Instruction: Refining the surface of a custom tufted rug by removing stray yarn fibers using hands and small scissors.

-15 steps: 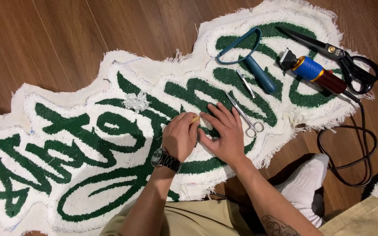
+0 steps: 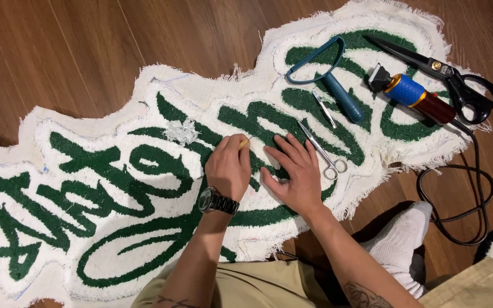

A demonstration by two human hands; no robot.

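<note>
Hands unmoved: left hand [image 2: 229,167] pinches small tool, right hand [image 2: 292,171] flat on green-white tufted rug [image 2: 115,171].

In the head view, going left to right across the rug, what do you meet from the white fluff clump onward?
White fluff clump → left hand → right hand → small silver scissors → teal-handled loop tool → blue and red electric trimmer → large black scissors.
</note>
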